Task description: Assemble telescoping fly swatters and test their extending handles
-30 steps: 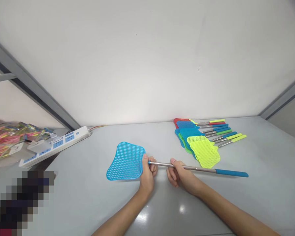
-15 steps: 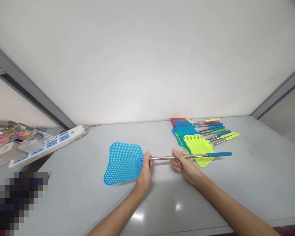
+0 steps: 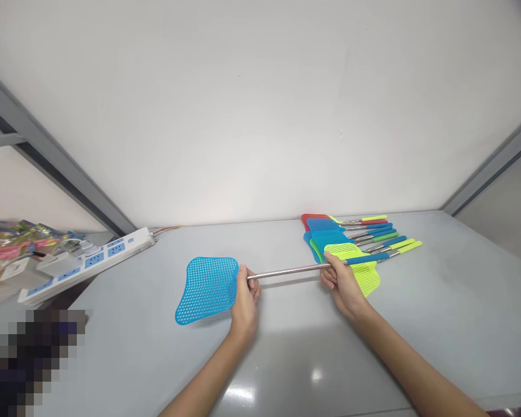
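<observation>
Head-worn view showing a person holding a blue plastic fly swatter (image 3: 206,289) across a pale grey table (image 3: 460,313), with its mesh head to the left and its handle running right. Whether the head is touching the table cannot be told. The left hand (image 3: 245,304) is gripping the steel shaft (image 3: 286,271) just behind the mesh head, its fingers closed around the metal. The right hand (image 3: 342,284) is gripping the same shaft farther along, next to the blue foam grip (image 3: 367,259), its fingers curled around it.

This one swatter is occupying both hands, while a fanned group of fly swatters (image 3: 330,237) is lying apart from it on the far side of the table. The group's red, blue and yellow-green mesh heads are overlapping, and its coloured handles are pointing right. The right hand is passing in front of the nearest yellow-green head (image 3: 367,278), though contact cannot be told. At far left, a white power strip (image 3: 117,249) is lying near a heap of multicoloured packets (image 3: 13,246).
</observation>
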`<state>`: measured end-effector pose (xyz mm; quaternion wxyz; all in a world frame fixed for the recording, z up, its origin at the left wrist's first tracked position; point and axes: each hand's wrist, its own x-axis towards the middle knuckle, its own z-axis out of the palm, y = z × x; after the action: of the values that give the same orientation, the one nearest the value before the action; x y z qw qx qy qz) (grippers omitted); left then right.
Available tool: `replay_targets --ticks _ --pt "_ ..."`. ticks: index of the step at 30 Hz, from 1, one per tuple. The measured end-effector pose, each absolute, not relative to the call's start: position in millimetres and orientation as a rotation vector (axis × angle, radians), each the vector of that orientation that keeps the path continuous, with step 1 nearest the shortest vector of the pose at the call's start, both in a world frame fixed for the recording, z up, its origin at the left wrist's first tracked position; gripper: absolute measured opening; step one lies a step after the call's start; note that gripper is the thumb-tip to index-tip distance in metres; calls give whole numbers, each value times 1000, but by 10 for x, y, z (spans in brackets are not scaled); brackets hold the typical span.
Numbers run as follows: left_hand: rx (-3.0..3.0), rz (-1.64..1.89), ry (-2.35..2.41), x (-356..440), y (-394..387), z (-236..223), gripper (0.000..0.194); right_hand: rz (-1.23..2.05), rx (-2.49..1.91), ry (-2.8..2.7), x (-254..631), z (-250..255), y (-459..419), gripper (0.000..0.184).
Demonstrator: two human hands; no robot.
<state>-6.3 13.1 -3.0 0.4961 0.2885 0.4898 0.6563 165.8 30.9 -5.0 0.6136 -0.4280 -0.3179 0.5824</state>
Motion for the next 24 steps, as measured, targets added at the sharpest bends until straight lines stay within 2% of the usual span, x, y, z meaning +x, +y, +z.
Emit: replay_targets --ticks 13,24 --pt "844 1324 1187 -69 138 -83 43 1609 -966 -870 1621 -113 259 43" --pt "711 1448 1092 -119 183 -71 38 1493 -1020 -700 1648 -118 321 42"
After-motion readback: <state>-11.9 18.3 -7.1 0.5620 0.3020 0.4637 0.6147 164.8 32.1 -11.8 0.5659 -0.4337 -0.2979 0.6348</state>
